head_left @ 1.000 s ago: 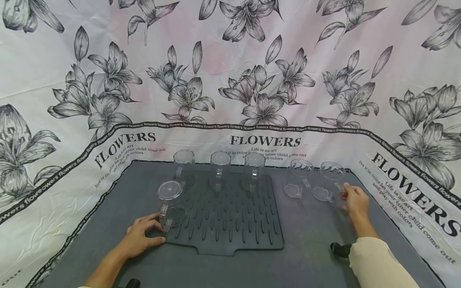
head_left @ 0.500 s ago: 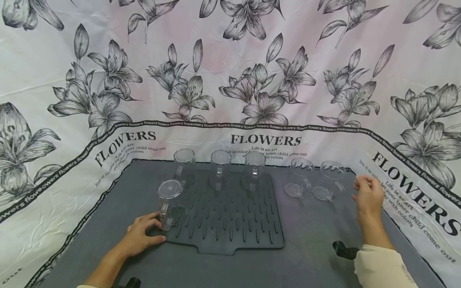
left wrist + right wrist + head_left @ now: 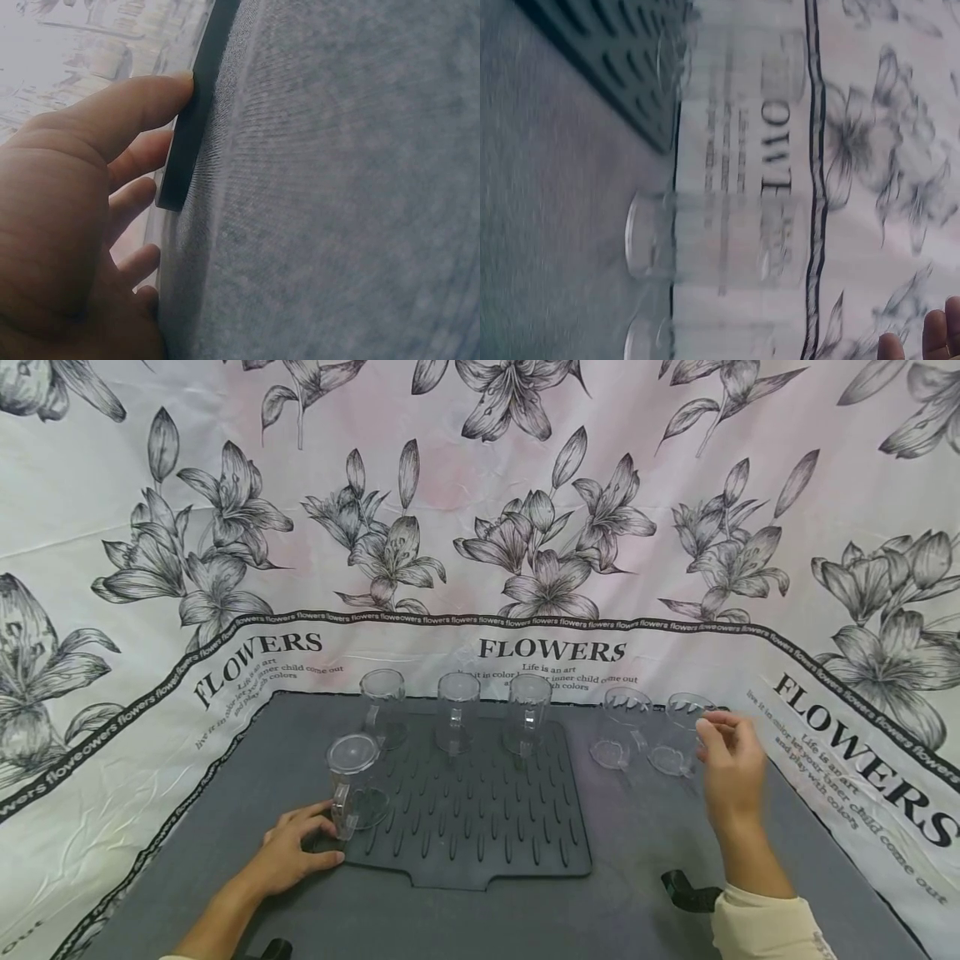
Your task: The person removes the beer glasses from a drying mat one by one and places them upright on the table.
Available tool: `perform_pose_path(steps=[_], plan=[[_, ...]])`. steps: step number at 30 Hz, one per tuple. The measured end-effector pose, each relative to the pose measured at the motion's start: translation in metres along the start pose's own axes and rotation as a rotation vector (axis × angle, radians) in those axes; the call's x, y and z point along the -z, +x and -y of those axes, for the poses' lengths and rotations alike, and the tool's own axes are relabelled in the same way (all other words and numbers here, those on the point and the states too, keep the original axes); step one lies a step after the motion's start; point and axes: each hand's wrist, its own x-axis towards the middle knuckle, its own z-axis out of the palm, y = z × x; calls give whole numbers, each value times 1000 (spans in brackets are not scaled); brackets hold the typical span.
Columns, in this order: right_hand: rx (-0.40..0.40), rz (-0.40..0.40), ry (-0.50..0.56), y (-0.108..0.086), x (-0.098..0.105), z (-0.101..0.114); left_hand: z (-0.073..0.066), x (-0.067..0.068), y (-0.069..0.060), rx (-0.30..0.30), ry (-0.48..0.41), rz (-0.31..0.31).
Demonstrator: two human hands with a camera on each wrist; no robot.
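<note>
My left hand (image 3: 291, 853) rests at the front left corner of a dark ridged drying mat (image 3: 480, 814). In the left wrist view its thumb (image 3: 150, 101) touches the mat's edge, and the other fingers lie loosely bent beside it. A clear glass mug (image 3: 354, 760) stands bottom-up on that corner, its handle close to my fingertips. My right hand (image 3: 735, 777) is raised at the rightmost clear mug (image 3: 671, 743) and partly covers it; contact cannot be made out. In the right wrist view only its fingertips (image 3: 936, 334) show, apart from the mugs.
Three more clear mugs (image 3: 457, 714) line the mat's back edge. Another mug (image 3: 622, 731) stands on the grey table (image 3: 622, 843), left of the rightmost one. A flower-printed cloth (image 3: 405, 560) hangs behind and at the sides. Black straps (image 3: 686, 893) are near my wrists.
My right hand first left the rightmost mug's handle side and moved right, then came back left to that mug's upper part. The left hand and the mugs look unmoved.
</note>
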Motion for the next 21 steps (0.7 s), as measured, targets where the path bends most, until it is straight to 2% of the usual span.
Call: perform_pose_path(steps=[6, 11, 18, 21], plan=[[173, 78, -28, -21, -15, 16, 3, -1, 0, -3, 15, -9], [314, 162, 15, -34, -23, 27, 3, 0, 0, -2, 12, -10], [591, 212, 35, -45, -35, 31, 4, 0, -1, 1, 8, -3], [652, 227, 64, -48, -40, 33, 4, 0, 0, -4, 8, -6]])
